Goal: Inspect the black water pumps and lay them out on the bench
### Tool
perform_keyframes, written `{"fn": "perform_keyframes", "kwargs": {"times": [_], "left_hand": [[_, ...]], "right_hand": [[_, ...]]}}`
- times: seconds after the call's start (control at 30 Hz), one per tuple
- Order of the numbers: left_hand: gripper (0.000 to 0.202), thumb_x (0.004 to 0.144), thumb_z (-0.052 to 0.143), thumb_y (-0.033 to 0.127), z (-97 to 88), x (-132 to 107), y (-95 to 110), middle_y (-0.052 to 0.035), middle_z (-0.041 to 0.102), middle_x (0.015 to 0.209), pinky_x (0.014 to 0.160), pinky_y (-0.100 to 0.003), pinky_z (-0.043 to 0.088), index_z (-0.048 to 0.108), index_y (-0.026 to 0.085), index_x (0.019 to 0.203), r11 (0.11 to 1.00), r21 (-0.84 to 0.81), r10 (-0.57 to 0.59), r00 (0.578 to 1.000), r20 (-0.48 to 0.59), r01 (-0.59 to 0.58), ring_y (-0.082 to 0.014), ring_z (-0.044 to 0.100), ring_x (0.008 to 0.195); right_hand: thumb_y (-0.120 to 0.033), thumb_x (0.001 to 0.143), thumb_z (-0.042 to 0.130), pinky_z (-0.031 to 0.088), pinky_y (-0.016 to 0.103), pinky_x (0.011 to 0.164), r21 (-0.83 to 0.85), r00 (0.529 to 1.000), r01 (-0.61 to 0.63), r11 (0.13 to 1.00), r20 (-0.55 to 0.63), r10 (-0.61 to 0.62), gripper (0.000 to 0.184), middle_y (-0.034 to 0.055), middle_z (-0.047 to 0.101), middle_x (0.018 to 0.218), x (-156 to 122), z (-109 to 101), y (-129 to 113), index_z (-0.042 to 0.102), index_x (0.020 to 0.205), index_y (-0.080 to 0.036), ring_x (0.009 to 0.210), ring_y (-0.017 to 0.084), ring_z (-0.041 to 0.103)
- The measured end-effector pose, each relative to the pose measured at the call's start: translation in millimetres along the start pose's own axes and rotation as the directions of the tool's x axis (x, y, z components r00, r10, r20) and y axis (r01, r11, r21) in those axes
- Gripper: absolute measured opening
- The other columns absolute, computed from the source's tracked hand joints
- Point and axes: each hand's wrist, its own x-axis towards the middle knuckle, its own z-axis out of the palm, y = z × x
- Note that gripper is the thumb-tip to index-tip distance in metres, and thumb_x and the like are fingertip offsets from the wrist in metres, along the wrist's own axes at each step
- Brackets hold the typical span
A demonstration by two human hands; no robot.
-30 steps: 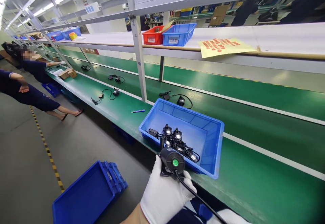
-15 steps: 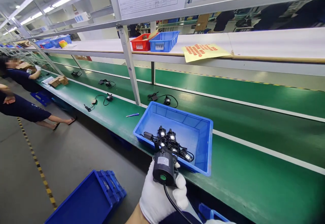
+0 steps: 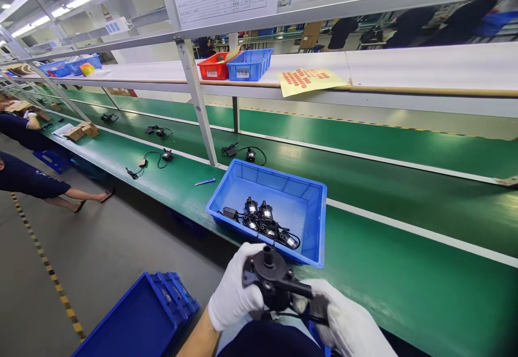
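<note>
My left hand, in a white glove, is closed around the side of a black water pump. The pump's round top and short upright spout face me, and another spout points right. At its right is my gloved right hand, slightly blurred, its fingers closed on a black block that looks like a power adapter. A black cord runs below the pump towards this block. Just beyond both hands, a blue bin on the bench holds several black pumps with tangled cords, lying towards its near side.
A blue pen-like tool lies left of the bin on the green bench. Pumps with cords lie along the line. Stacked blue crates stand on the floor. A shelf above carries small bins. Two people are at left.
The pump has come back towards me from the bin's near edge and turned, so its top now shows instead of its labelled side. My right hand has come up beside it.
</note>
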Motion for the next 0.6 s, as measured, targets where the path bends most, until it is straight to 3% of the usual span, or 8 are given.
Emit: {"fn": "perform_keyframes", "kwargs": {"times": [0.1,0.2,0.3,0.47,0.6], "left_hand": [[0.112,0.047,0.088,0.072,-3.7,-8.9,1.7,-0.0104,0.058,0.115,0.100,-0.044,0.041,0.054,0.023,0.142,0.898,0.405,0.203,0.979,-0.027,-0.174,-0.0304,0.056,0.101],[0.124,0.046,0.088,0.071,-4.5,-17.4,0.1,-0.0101,0.060,0.107,0.095,-0.043,0.043,0.044,0.020,0.150,0.813,0.553,0.276,0.957,-0.089,-0.183,-0.0288,0.057,0.092],[0.133,0.041,0.091,0.070,-3.7,-21.6,0.2,-0.0108,0.061,0.107,0.097,-0.044,0.041,0.041,0.019,0.152,0.802,0.574,0.292,0.947,-0.134,-0.166,-0.0305,0.058,0.093],[0.141,0.037,0.092,0.070,0.1,-18.7,2.4,-0.0094,0.060,0.105,0.096,-0.044,0.042,0.036,0.017,0.155,0.876,0.477,0.179,0.965,-0.193,-0.067,-0.0301,0.057,0.093],[0.141,0.041,0.089,0.073,1.4,-15.3,2.0,-0.0093,0.059,0.104,0.095,-0.043,0.042,0.032,0.014,0.156,0.869,0.484,0.204,0.965,-0.168,-0.099,-0.0277,0.057,0.089]], "right_hand": [[-0.067,0.099,0.033,0.053,0.027,0.067,0.047,0.998,0.000,0.999,0.070,-0.004,0.054,0.0031,0.068,0.082,6.6,3.1,13.1,0.064,0.104,-0.024,0.071,0.019,0.065],[-0.070,0.099,0.028,0.046,0.025,0.057,0.129,0.996,0.005,0.992,0.092,-0.017,0.060,0.0010,0.062,0.071,9.8,7.3,16.9,0.064,0.095,-0.023,0.056,0.015,0.052],[-0.071,0.099,0.028,0.044,0.026,0.058,0.171,0.996,0.012,0.985,0.087,-0.027,0.062,0.0014,0.062,0.071,11.1,9.4,11.1,0.065,0.093,-0.022,0.056,0.014,0.048],[-0.077,0.096,0.030,0.039,0.025,0.055,0.214,0.998,-0.028,0.976,0.056,0.017,0.065,-0.0041,0.045,0.057,15.5,9.6,0.6,0.062,0.091,-0.021,0.052,0.013,0.038],[-0.082,0.092,0.029,0.035,0.025,0.053,0.220,0.998,-0.046,0.974,0.049,0.035,0.071,-0.0050,0.040,0.056,18.5,10.0,-3.6,0.063,0.091,-0.020,0.052,0.012,0.032]]}}
